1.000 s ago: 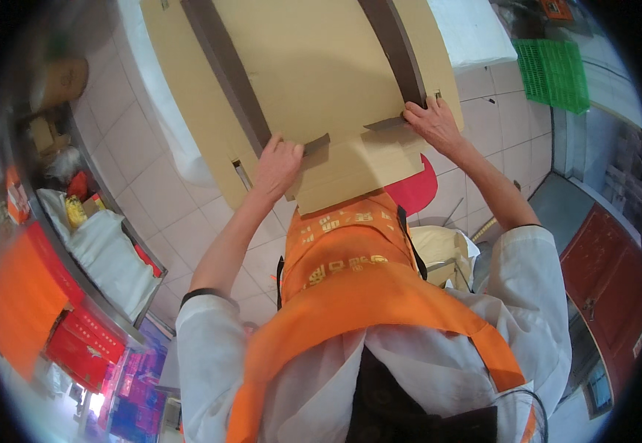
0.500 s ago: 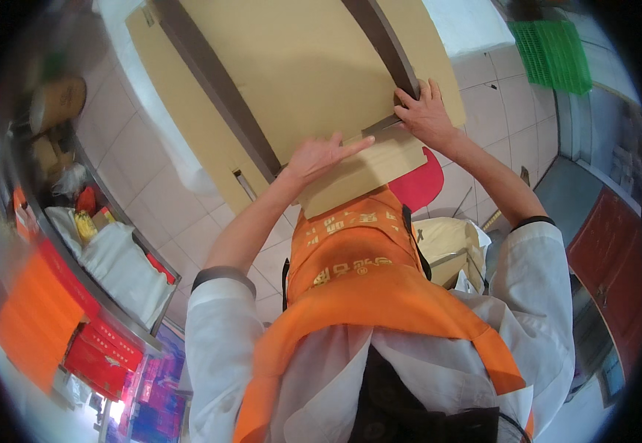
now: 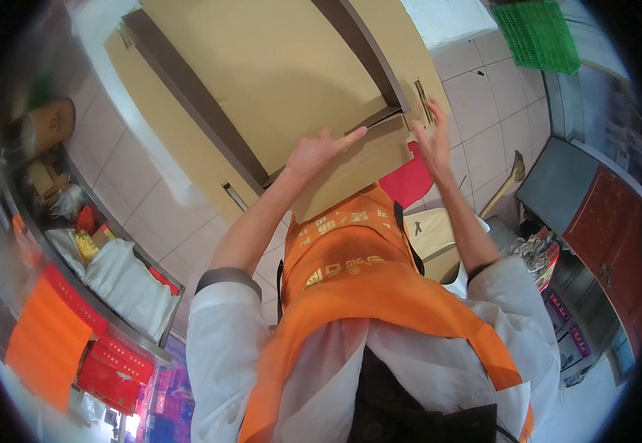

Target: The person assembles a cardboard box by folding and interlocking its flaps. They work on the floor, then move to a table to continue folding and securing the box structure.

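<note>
A large tan cardboard box blank (image 3: pixel 284 66) lies in front of me, with long dark-brown folded walls (image 3: pixel 195 100) raised along both sides. Its near flap (image 3: pixel 354 166) stands toward my orange apron. My left hand (image 3: pixel 317 153) rests on the fold at the left part of this flap, index finger stretched along the edge. At the flap's right corner, my right hand (image 3: pixel 432 140) is off the wall with fingers apart, beside a slot (image 3: pixel 423 100) in the side panel. A pink-red piece (image 3: pixel 410 177) shows under that corner.
White sheeting (image 3: pixel 129 96) lies under the cardboard. A green plastic basket (image 3: pixel 535 35) stands at the far right. To the left is a shelf holding a grey-white bag (image 3: pixel 132 273) and red boxes (image 3: pixel 114 373). A yellowish sack (image 3: pixel 433 232) sits right of my apron; tiled floor (image 3: pixel 476 100) surrounds the work.
My right hand has let go of the brown wall's end and shifted right, uncovering the slot. My left hand stays on the flap. The whole view has moved slightly.
</note>
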